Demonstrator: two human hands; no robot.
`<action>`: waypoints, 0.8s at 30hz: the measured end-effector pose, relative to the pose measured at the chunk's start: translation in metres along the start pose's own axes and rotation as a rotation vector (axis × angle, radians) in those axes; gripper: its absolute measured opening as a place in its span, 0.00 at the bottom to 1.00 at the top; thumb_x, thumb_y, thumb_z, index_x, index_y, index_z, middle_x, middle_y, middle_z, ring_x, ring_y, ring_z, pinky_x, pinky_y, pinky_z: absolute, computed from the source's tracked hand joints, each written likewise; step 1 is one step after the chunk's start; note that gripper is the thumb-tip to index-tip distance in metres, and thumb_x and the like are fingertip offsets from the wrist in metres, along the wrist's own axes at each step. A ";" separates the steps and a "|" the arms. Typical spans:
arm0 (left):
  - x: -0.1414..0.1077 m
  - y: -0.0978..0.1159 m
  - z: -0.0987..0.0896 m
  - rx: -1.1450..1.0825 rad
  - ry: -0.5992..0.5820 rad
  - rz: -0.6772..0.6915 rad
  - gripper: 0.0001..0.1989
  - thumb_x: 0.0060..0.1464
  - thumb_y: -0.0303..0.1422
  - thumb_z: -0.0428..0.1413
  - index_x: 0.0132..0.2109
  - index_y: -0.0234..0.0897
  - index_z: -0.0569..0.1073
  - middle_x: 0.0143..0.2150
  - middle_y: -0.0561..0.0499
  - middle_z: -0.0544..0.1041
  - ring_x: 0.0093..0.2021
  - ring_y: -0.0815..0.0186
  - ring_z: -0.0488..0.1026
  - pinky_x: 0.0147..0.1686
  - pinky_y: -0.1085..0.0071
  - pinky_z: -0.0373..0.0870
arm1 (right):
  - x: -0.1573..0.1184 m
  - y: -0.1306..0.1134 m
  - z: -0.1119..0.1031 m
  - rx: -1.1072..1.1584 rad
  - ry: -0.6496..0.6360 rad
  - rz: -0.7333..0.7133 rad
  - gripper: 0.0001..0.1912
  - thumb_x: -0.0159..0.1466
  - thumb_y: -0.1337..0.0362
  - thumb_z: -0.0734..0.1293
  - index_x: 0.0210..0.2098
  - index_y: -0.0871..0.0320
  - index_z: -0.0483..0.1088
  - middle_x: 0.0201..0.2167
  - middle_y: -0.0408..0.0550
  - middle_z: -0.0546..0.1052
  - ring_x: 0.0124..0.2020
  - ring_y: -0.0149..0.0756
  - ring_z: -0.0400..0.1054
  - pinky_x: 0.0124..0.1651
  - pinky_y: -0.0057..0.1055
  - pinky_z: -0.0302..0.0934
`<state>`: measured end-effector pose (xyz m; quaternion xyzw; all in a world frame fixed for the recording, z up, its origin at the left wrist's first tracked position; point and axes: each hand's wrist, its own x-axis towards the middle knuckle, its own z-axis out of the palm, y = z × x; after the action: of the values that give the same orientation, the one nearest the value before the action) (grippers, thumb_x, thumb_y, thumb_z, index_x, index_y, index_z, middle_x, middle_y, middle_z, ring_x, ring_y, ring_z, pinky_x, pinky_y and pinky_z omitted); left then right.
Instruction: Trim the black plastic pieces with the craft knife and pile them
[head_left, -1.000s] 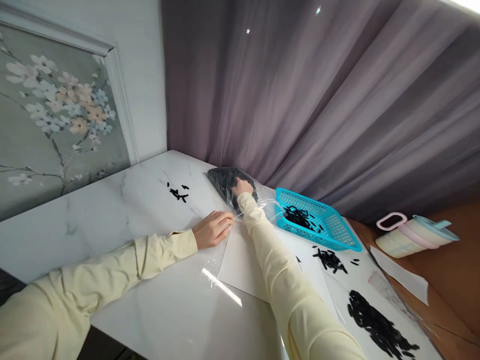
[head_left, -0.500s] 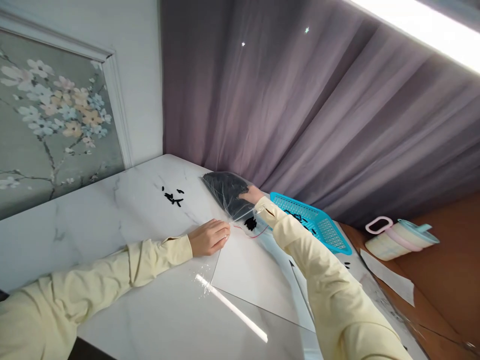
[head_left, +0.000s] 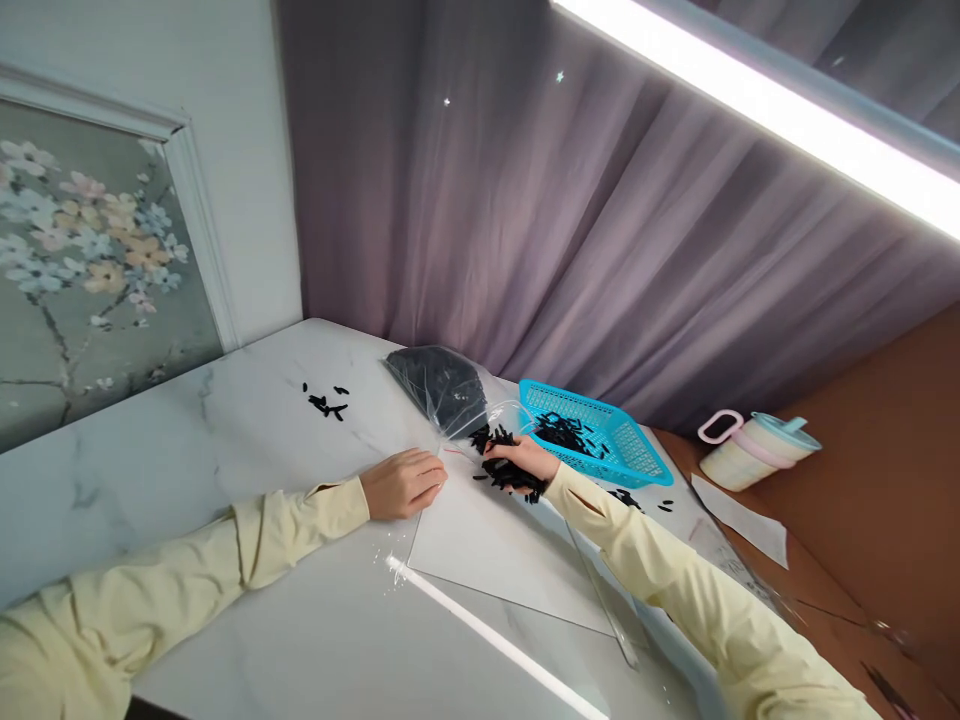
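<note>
My right hand point(head_left: 534, 458) is wrapped round a handful of small black elongated pieces point(head_left: 510, 474), some of which stick out past the fingers. It is just outside the mouth of a clear zip bag point(head_left: 442, 385), beside the near side of a blue plastic basket point(head_left: 649, 455). Packed with dark pieces, the bag lies on its side. At the bag's near edge my left hand point(head_left: 406, 484) is closed, its fingertips pinching the plastic. More black pieces point(head_left: 562, 432) lie inside the basket.
A few loose black pieces point(head_left: 326, 404) lie on the marble-patterned table point(head_left: 247, 430) at left, others right of the basket. A white sheet point(head_left: 480, 550) is under my right hand. A tumbler point(head_left: 757, 455) and a paper strip point(head_left: 742, 520) are on the brown surface.
My right hand has come out of the bag toward me, now full of black pieces. My left hand stays at the bag's edge. More pieces show in the basket, and the view has shifted.
</note>
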<state>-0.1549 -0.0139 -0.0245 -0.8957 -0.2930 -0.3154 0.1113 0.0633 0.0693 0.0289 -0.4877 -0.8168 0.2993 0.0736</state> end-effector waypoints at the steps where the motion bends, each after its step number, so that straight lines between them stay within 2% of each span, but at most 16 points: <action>1: 0.000 0.000 0.001 0.010 -0.011 0.004 0.09 0.57 0.25 0.43 0.37 0.31 0.68 0.33 0.46 0.73 0.33 0.66 0.67 0.35 0.69 0.65 | -0.007 0.000 0.003 -0.039 0.018 -0.010 0.09 0.63 0.64 0.61 0.36 0.64 0.68 0.21 0.40 0.70 0.19 0.24 0.65 0.24 0.22 0.61; 4: 0.000 -0.003 0.005 0.045 -0.053 0.010 0.11 0.57 0.24 0.43 0.41 0.30 0.69 0.35 0.44 0.74 0.34 0.65 0.69 0.35 0.67 0.67 | -0.026 0.000 0.012 -0.186 0.098 -0.061 0.06 0.58 0.67 0.64 0.36 0.61 0.69 0.27 0.45 0.73 0.29 0.31 0.69 0.32 0.25 0.60; 8: 0.006 -0.008 0.015 0.057 -0.140 0.035 0.13 0.55 0.22 0.43 0.45 0.31 0.69 0.41 0.42 0.75 0.38 0.62 0.72 0.38 0.64 0.69 | -0.047 -0.004 0.030 -0.401 0.176 -0.098 0.17 0.53 0.67 0.65 0.44 0.55 0.68 0.37 0.52 0.72 0.35 0.41 0.69 0.35 0.31 0.59; 10: 0.013 -0.009 0.022 0.045 -0.178 0.021 0.13 0.55 0.23 0.44 0.43 0.30 0.70 0.45 0.40 0.74 0.43 0.60 0.72 0.43 0.63 0.69 | -0.055 -0.006 0.039 -0.481 0.192 -0.105 0.19 0.54 0.66 0.64 0.47 0.53 0.66 0.41 0.54 0.70 0.36 0.43 0.68 0.34 0.32 0.59; 14: 0.027 -0.004 0.035 -0.004 -0.230 -0.086 0.13 0.56 0.25 0.43 0.44 0.28 0.69 0.47 0.39 0.73 0.49 0.60 0.69 0.50 0.62 0.66 | -0.063 -0.010 0.049 -0.572 0.226 -0.106 0.16 0.60 0.60 0.59 0.48 0.52 0.63 0.45 0.55 0.67 0.42 0.46 0.64 0.33 0.33 0.60; 17: 0.034 0.003 0.038 -0.049 -0.252 -0.219 0.17 0.60 0.27 0.38 0.49 0.27 0.66 0.49 0.39 0.72 0.52 0.61 0.68 0.51 0.64 0.66 | -0.065 -0.010 0.047 -0.584 0.246 -0.104 0.17 0.61 0.55 0.58 0.48 0.53 0.63 0.47 0.55 0.66 0.46 0.47 0.61 0.32 0.33 0.61; 20: 0.037 0.013 0.036 -0.106 -0.297 -0.315 0.21 0.62 0.34 0.35 0.54 0.28 0.63 0.54 0.39 0.69 0.56 0.62 0.64 0.53 0.64 0.65 | -0.065 -0.007 0.039 -0.558 0.239 -0.123 0.22 0.58 0.53 0.62 0.50 0.53 0.62 0.50 0.54 0.65 0.48 0.48 0.60 0.32 0.33 0.62; 24: 0.038 0.023 0.035 -0.178 -0.397 -0.368 0.33 0.57 0.49 0.40 0.60 0.27 0.56 0.61 0.35 0.59 0.61 0.56 0.56 0.57 0.59 0.58 | -0.064 0.001 0.024 -0.484 0.175 -0.199 0.29 0.50 0.57 0.70 0.51 0.53 0.63 0.50 0.53 0.67 0.46 0.45 0.63 0.37 0.34 0.63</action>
<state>-0.1000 -0.0013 -0.0280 -0.8779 -0.4380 -0.1731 -0.0865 0.0874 0.0054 0.0197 -0.4323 -0.8991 0.0435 0.0544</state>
